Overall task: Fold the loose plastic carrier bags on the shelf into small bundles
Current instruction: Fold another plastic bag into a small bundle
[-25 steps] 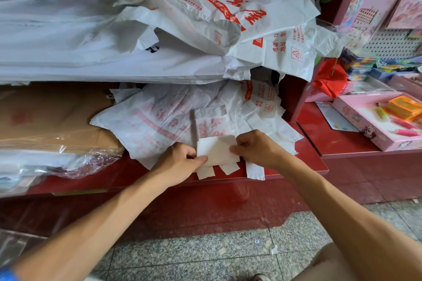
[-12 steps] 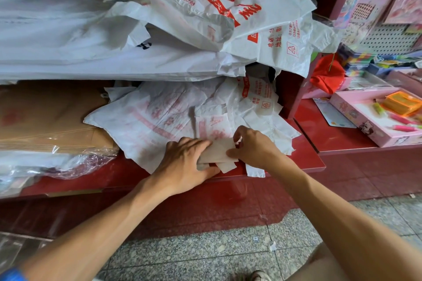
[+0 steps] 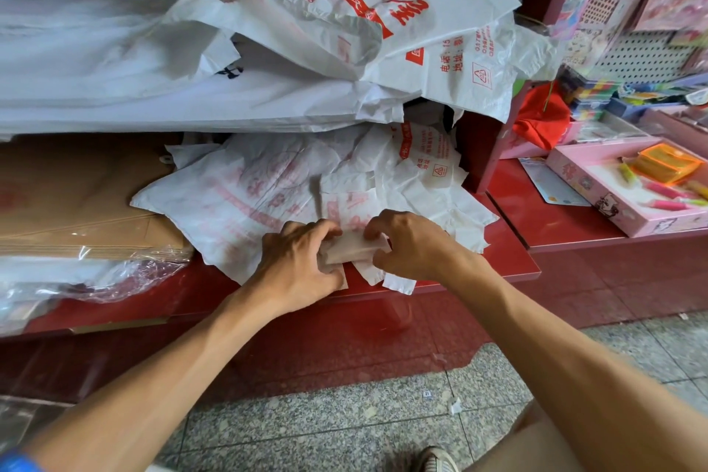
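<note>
A small folded bundle of white carrier bag (image 3: 354, 247) lies at the front edge of the red shelf (image 3: 509, 261). My left hand (image 3: 295, 264) grips its left end with curled fingers. My right hand (image 3: 410, 245) pinches its right end. Under and behind the bundle, loose white bags with faded red print (image 3: 249, 195) are spread flat on the shelf. A heap of white bags with bold red lettering (image 3: 364, 11) lies on the shelf above.
Flat cardboard (image 3: 76, 203) and clear plastic wrap (image 3: 95, 276) fill the shelf's left side. To the right, a lower red counter (image 3: 555, 218) carries a pink box (image 3: 628, 195) of stationery. Grey speckled floor (image 3: 344, 425) is below.
The flat folded square has been folded down into a narrower, thicker bundle. Both hands have closed in on it and moved closer together.
</note>
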Tool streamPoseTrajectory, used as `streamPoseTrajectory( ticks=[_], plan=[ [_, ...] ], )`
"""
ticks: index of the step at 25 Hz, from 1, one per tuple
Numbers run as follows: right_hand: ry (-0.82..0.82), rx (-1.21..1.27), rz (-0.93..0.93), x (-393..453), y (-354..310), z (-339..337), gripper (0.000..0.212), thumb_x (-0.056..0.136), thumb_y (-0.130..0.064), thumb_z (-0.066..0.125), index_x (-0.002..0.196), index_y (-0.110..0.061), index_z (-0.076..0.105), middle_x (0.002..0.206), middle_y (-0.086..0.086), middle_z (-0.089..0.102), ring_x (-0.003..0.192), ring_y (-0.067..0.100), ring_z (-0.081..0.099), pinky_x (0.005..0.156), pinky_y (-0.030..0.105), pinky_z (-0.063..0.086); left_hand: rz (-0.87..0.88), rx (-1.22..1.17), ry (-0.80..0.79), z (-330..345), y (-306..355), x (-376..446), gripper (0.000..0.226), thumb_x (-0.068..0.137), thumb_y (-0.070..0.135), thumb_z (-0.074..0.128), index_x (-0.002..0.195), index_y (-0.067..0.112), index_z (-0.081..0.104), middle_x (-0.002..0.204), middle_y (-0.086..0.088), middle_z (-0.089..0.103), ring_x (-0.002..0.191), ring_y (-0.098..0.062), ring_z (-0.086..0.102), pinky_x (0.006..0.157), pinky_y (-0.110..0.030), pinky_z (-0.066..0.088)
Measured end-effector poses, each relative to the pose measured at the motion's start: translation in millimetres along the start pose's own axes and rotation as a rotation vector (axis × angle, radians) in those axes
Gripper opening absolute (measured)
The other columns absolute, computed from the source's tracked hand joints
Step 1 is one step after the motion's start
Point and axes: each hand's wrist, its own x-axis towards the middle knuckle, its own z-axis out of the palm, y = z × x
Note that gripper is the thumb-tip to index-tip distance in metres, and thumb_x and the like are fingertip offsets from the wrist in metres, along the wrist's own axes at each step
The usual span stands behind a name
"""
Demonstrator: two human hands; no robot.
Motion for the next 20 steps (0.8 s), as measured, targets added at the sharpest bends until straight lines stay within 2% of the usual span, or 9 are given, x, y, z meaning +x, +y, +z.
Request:
streamPoseTrajectory(
  ticks=[2, 4, 8, 11, 14, 15, 17, 19, 20],
  plan=[
    [0.059, 0.060, 0.009, 2, 0, 1, 0.033, 0.083, -0.021, 0.056, 0.115, -0.022, 0.063, 0.109, -0.003, 0.066, 0.097, 0.020, 0.061, 0.079, 0.036, 0.052, -0.056, -0.079, 0.031, 1, -1, 1, 0.049, 0.074, 0.046, 0.051, 0.121, 0.033, 0.050, 0.114, 0.015, 0.062, 0.117, -0.015, 0.049, 0.098, -0.040, 0.034],
    [0.105, 0.234, 0.058, 3, 3, 1, 0.028, 0.086, -0.015, 0.054, 0.112, -0.018, 0.063, 0.093, 0.000, 0.067, 0.085, 0.019, 0.063, 0.069, 0.031, 0.050, -0.083, -0.171, 0.096, 1, -2, 1, 0.032, 0.085, 0.037, 0.060, 0.116, 0.031, 0.055, 0.111, 0.015, 0.067, 0.112, -0.015, 0.057, 0.100, -0.043, 0.039],
    [0.105, 0.558, 0.233, 4, 8, 1, 0.031, 0.091, -0.014, 0.054, 0.122, -0.017, 0.052, 0.071, -0.003, 0.058, 0.059, 0.010, 0.052, 0.051, 0.019, 0.037, -0.206, -0.410, 0.107, -8, 3, 0, 0.023, 0.088, 0.032, 0.068, 0.109, 0.024, 0.063, 0.095, 0.014, 0.073, 0.092, -0.007, 0.067, 0.089, -0.034, 0.051],
    [0.097, 0.502, 0.253, 1, 11, 3, 0.037, 0.090, -0.014, 0.057, 0.126, -0.016, 0.048, 0.071, -0.004, 0.057, 0.057, 0.006, 0.050, 0.047, 0.013, 0.034, -0.268, -0.469, 0.065, -10, 6, 0, 0.028, 0.087, 0.031, 0.069, 0.114, 0.027, 0.061, 0.092, 0.014, 0.074, 0.086, -0.005, 0.067, 0.081, -0.026, 0.051],
    [0.121, 0.334, 0.176, 2, 10, 5, 0.034, 0.093, -0.013, 0.053, 0.127, -0.015, 0.049, 0.076, -0.001, 0.060, 0.062, 0.006, 0.052, 0.052, 0.018, 0.035, -0.258, -0.393, 0.068, -7, 7, 1, 0.033, 0.083, 0.029, 0.072, 0.112, 0.029, 0.057, 0.082, 0.015, 0.071, 0.080, -0.005, 0.065, 0.083, -0.032, 0.052],
    [0.118, 0.328, 0.157, 3, 8, 6, 0.032, 0.094, -0.011, 0.050, 0.126, -0.014, 0.050, 0.073, -0.002, 0.059, 0.061, 0.006, 0.051, 0.053, 0.020, 0.035, -0.211, -0.311, 0.108, -5, 6, 1, 0.038, 0.079, 0.030, 0.074, 0.112, 0.028, 0.055, 0.084, 0.015, 0.068, 0.083, -0.009, 0.063, 0.086, -0.035, 0.050],
    [0.104, 0.345, 0.138, 4, 5, 9, 0.031, 0.096, -0.007, 0.044, 0.125, -0.013, 0.050, 0.066, -0.005, 0.052, 0.058, 0.005, 0.047, 0.053, 0.020, 0.033, -0.041, -0.108, 0.192, -1, 3, 1, 0.058, 0.073, 0.035, 0.077, 0.124, 0.026, 0.050, 0.107, 0.011, 0.059, 0.103, -0.016, 0.055, 0.090, -0.037, 0.041],
    [0.094, 0.359, 0.124, 4, 4, 9, 0.030, 0.095, -0.006, 0.043, 0.124, -0.013, 0.050, 0.063, -0.007, 0.049, 0.055, 0.004, 0.044, 0.050, 0.018, 0.030, 0.114, 0.020, 0.171, 0, 1, 0, 0.080, 0.070, 0.042, 0.076, 0.140, 0.026, 0.041, 0.136, 0.006, 0.047, 0.124, -0.019, 0.041, 0.096, -0.039, 0.033],
    [0.091, 0.373, 0.125, 3, 4, 9, 0.029, 0.095, -0.007, 0.045, 0.123, -0.013, 0.050, 0.061, -0.007, 0.049, 0.053, 0.003, 0.043, 0.049, 0.017, 0.030, 0.157, 0.063, 0.132, 0, 2, -1, 0.082, 0.070, 0.046, 0.072, 0.143, 0.027, 0.039, 0.142, 0.007, 0.043, 0.129, -0.018, 0.037, 0.098, -0.041, 0.031]
  ],
)
